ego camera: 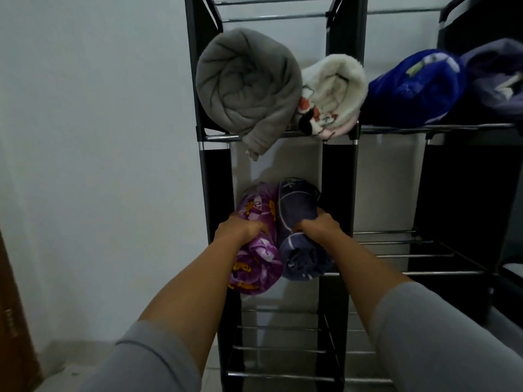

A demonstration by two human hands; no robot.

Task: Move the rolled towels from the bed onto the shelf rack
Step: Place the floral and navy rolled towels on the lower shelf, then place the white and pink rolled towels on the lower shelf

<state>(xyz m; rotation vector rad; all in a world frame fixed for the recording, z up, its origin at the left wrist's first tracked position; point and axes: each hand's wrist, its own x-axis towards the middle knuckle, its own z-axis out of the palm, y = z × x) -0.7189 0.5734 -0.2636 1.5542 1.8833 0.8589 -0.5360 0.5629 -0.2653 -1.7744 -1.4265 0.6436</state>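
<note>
A black shelf rack (pixel 339 171) with metal bars stands against the wall. On its middle left shelf lie two rolled towels side by side. My left hand (pixel 240 229) grips the purple floral towel (pixel 257 264). My right hand (pixel 315 226) grips the dark blue-grey towel (pixel 300 256) beside it. On the shelf above rest a grey rolled towel (pixel 246 83), a cream towel with a cartoon print (pixel 331 94), a bright blue towel (pixel 416 89) and a lavender towel (pixel 495 77). The bed is out of view.
A pale wall (pixel 99 137) runs along the left of the rack. A brown wooden edge (pixel 14 321) shows at the far left. The rack's right middle shelf (pixel 410 256) and lower bars (pixel 277 349) carry nothing. Tiled floor lies below.
</note>
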